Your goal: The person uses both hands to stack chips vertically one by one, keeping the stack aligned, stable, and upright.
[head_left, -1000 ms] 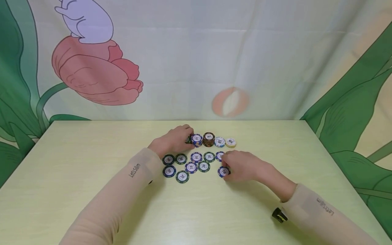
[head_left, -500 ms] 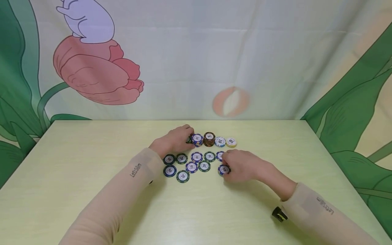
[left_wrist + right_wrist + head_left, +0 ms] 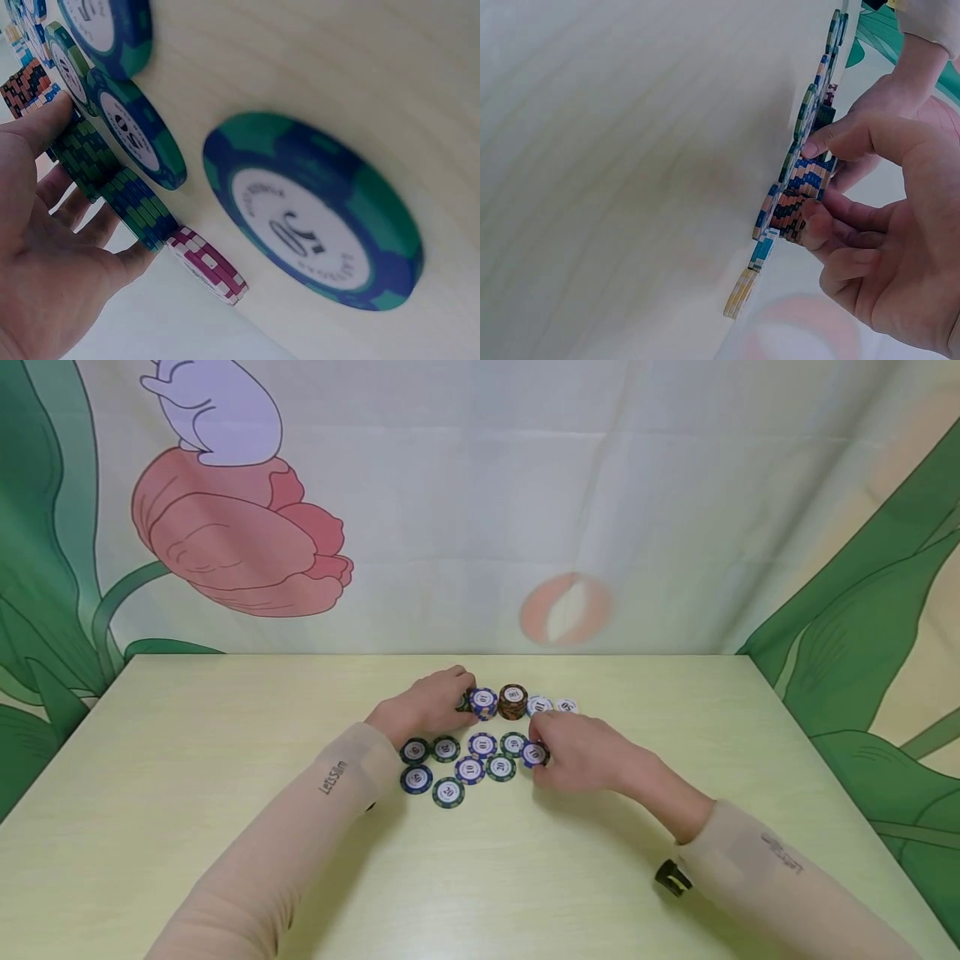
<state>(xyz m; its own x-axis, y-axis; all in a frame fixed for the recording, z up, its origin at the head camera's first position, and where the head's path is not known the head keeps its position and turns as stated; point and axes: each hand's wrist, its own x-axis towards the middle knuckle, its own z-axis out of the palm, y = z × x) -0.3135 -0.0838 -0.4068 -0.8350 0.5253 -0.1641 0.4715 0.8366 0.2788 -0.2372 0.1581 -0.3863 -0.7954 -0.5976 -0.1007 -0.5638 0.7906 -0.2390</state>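
In the head view, my left hand point(image 3: 427, 700) holds the side of a stack of green poker chips point(image 3: 86, 154) in the back row, its thumb on the near side. Most of that stack is hidden from above. Nearer and to the right, my right hand point(image 3: 581, 747) pinches a blue-and-white 10 chip point(image 3: 535, 754) between thumb and fingers. Left of it lie loose flat chips: a green chip point(image 3: 513, 744), a blue 10 chip point(image 3: 470, 769) and several others. The right wrist view shows the right hand's curled fingers beside the stacks.
Along the back row stand a blue stack point(image 3: 483, 702), a brown-and-black stack point(image 3: 513, 701), light blue chips point(image 3: 539, 705) and yellow-edged chips point(image 3: 742, 292). In the left wrist view, a blue-green stack point(image 3: 139, 206) and maroon chips point(image 3: 206, 266) adjoin the green stack. A printed cloth point(image 3: 420, 510) hangs behind the table.
My right hand has moved left and away from me, bringing the 10 chip towards the loose chips. Another blue chip that lay by its fingers is now hidden. The left hand stays put.
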